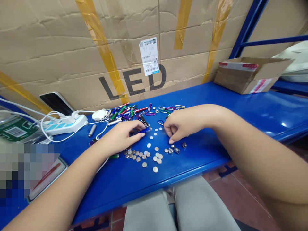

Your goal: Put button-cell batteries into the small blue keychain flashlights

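My left hand [126, 134] is closed, with a small blue metal tube like a mini flashlight [145, 130] between thumb and fingers; its silver end points right. My right hand [176, 126] has curled fingers pointing down at the table, thumb close to the fingertips; anything inside them is hidden. Just below it lie several shiny metal caps [176, 150]. Scattered button cells [155, 169] lie in front of and between the hands. A blue carabiner [160, 122] is beside my right fingers, and a black tube [143, 121] lies above my left fingertips.
Behind my hands lie a pile of coloured mini flashlights [124, 112] and several carabiners [168, 109]. A white power strip [69, 124] with cables, a phone [56, 103] and a bottle [14, 128] are at left. A small open carton [252, 75] stands at back right, before large cardboard [192, 64].
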Tool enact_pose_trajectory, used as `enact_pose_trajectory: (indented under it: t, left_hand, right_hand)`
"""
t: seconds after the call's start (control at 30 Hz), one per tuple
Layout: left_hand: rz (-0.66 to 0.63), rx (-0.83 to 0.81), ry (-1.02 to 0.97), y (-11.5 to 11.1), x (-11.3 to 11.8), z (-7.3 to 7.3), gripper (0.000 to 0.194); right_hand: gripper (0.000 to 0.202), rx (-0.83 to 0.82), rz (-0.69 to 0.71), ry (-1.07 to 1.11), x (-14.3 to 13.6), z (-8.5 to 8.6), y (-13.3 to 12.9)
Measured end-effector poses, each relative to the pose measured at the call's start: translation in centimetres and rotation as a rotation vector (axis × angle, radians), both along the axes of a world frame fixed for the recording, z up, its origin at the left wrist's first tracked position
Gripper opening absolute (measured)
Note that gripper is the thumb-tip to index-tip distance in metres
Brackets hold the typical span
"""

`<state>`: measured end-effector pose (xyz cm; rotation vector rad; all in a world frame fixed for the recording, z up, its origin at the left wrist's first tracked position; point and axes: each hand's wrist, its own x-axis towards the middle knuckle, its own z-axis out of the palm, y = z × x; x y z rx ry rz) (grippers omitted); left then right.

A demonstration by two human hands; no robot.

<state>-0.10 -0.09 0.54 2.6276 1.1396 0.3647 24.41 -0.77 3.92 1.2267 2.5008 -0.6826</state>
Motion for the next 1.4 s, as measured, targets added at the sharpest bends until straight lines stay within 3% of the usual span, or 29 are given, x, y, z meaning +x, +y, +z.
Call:
enact_pose_trajectory:
  t: [1.4]
  left_hand:
    - [-0.106,0.057,0.092,-0.15,0.29,0.03,0.021]
  right_hand:
    - [0.042,0.077,-0.033,0.074,0.13,-0.59,-0.13]
